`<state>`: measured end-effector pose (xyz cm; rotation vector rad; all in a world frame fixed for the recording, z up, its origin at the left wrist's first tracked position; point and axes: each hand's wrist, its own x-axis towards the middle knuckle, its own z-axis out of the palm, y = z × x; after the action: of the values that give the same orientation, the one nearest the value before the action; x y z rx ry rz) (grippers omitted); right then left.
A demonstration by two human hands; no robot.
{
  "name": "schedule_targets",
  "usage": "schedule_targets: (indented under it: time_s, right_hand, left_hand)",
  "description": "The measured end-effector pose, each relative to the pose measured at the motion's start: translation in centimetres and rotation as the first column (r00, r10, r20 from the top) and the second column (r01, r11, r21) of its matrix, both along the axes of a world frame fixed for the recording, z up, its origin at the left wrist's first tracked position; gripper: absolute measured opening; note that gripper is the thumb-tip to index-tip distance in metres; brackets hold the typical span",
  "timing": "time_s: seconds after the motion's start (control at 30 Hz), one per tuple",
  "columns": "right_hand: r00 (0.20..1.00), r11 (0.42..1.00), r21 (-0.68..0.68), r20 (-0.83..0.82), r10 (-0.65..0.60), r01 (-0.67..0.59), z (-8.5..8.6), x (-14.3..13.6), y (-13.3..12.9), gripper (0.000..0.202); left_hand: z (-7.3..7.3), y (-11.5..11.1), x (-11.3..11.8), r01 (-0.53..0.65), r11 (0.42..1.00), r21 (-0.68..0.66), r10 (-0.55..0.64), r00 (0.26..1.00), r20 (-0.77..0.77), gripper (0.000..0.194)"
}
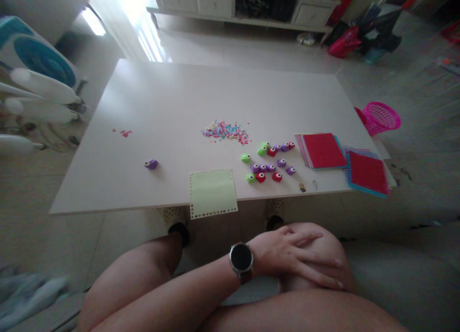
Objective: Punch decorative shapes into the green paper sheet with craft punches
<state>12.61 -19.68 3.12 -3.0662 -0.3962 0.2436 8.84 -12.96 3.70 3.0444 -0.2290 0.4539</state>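
My left hand [298,255], with a dark-faced watch [241,257] on its wrist, lies across my right knee [325,238]. Its fingers are spread and nothing shows in them. My right hand is out of sight. Closest on the white table is a pale green paper sheet [212,190] with small shapes punched along its edges, overhanging the front edge. Several small green, red and purple craft punches [263,167] stand to its right. A single purple punch [151,164] sits apart on the left.
Colourful paper bits [226,131] lie mid-table, with a few red bits [125,133] farther left. Red-topped stacks of coloured paper [325,150] and punched sheets [367,173] are at the right. A pink basket [383,119] stands beyond the table's right side.
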Motion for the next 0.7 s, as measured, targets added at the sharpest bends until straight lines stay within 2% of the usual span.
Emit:
schedule_targets:
  time_s: [0.33,0.57,0.7]
  right_hand:
    - [1.000,1.000,-0.008,0.011,-0.027,0.028,0.06,-0.25,1.01,0.063]
    - [0.998,1.000,-0.003,-0.058,0.012,-0.012,0.29,-0.18,0.42,0.064]
    - [1.000,1.000,0.007,-0.023,0.001,-0.001,0.11,-0.29,0.39,0.064]
  left_hand:
    - [-0.09,0.08,-0.01,0.012,1.000,-0.021,-0.011,1.000,0.021,0.064]
    - [0.06,0.01,-0.03,-0.001,1.000,-0.007,0.001,1.000,-0.011,0.065]
    - [-0.04,0.13,0.03,0.020,1.000,-0.001,-0.020,1.000,-0.020,0.066]
